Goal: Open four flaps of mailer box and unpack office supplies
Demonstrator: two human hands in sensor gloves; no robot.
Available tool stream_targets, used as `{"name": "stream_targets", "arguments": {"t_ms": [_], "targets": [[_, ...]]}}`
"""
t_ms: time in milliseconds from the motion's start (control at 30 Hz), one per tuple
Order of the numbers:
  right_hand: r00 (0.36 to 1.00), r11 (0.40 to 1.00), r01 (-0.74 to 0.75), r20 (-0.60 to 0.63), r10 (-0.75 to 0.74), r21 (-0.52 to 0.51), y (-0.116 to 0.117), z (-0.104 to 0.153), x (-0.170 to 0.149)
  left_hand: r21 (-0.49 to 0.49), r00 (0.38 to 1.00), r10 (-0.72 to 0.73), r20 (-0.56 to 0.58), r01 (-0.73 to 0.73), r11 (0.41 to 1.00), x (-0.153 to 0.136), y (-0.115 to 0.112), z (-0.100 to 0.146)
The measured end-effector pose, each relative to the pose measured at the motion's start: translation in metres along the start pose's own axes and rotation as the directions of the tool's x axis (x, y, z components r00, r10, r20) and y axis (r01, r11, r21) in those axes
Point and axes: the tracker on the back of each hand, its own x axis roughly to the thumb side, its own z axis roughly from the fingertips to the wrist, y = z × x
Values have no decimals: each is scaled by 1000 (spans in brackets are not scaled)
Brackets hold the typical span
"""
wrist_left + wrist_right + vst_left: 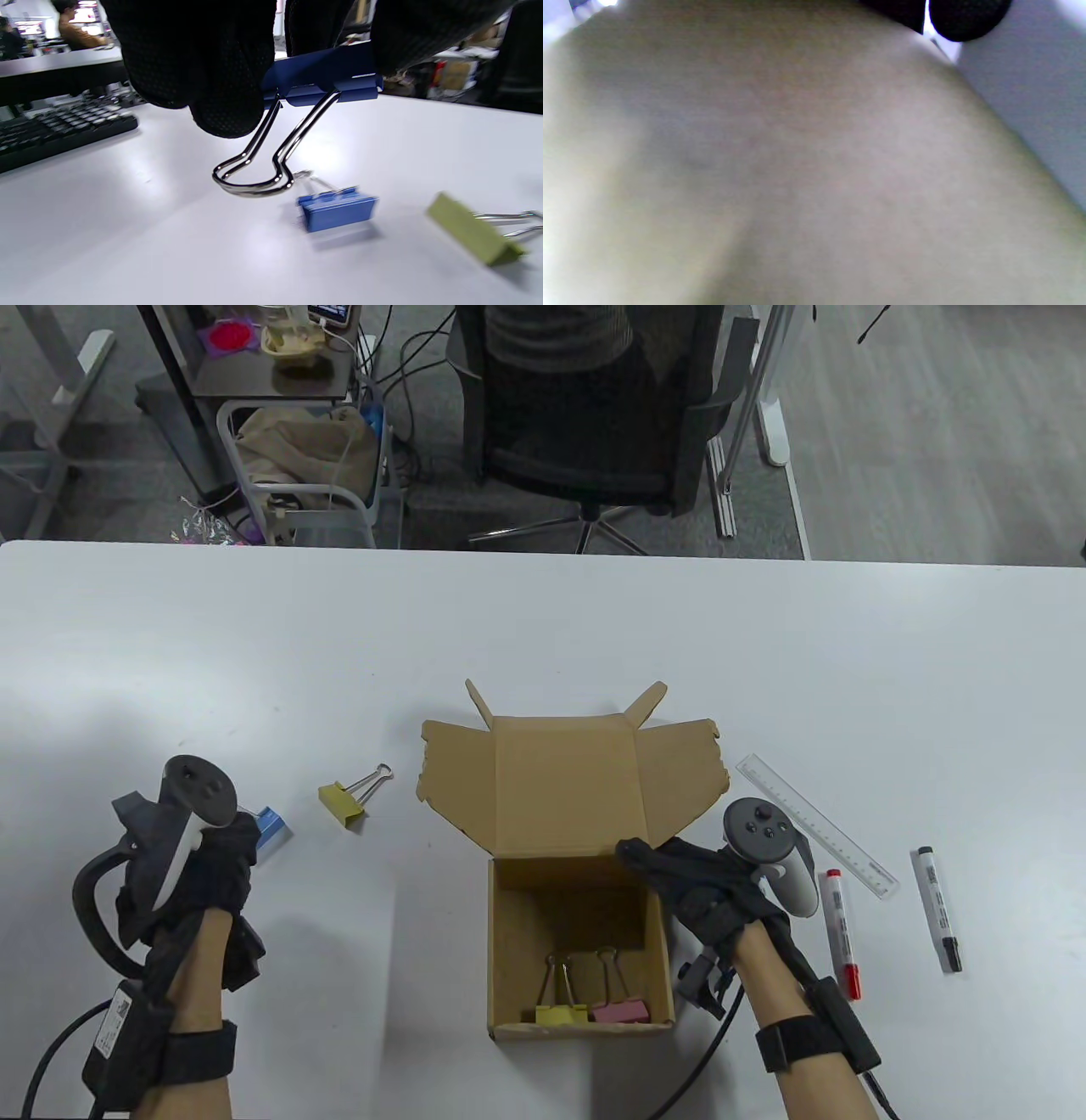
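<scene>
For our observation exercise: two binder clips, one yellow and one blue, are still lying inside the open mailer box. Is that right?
Not quite. The table view shows the two clips in the mailer box are a yellow binder clip and a pink binder clip, not blue.

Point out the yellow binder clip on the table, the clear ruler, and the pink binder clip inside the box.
yellow binder clip on the table (342,803), table view, on its yellow body.
clear ruler (816,826), table view, mid-length of the strip.
pink binder clip (620,1011), table view, on its pink body inside the box.
</scene>
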Motion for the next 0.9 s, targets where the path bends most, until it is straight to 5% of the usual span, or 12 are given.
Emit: {"name": "stream_targets", "arguments": {"t_ms": [467, 900], "targets": [[1000, 1000, 0, 1, 0, 0, 0, 0, 0, -168, 982, -74, -173, 44, 985, -10, -58, -44], [1000, 1000, 1, 0, -1, -1, 0, 0, 0, -254, 960, -182, -212, 126, 959, 1, -67, -41]]}}
